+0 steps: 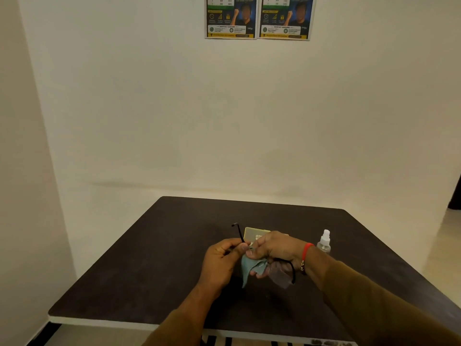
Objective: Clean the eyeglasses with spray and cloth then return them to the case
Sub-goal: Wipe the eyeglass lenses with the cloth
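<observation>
Eyeglasses [281, 272] are up over the middle of the dark table [149, 270]. The left hand [222, 263] pinches the frame. The right hand [277, 248] pinches the cloth [249, 267] (grey-green) on them. The case [254, 235] lies just behind.

case [255, 236] half behind right hand [275, 247], posters [230, 17] cropped

Dark brown table [149, 258], pale near edge. Black glasses [240, 233], grey-green cloth [249, 267], beige case [253, 234] (white print on it), clear spray bottle [324, 243] with a white top at right. Red wristband [306, 249], brown sleeve [374, 295]. Far posters [230, 17]: blue, green, yellow.
</observation>
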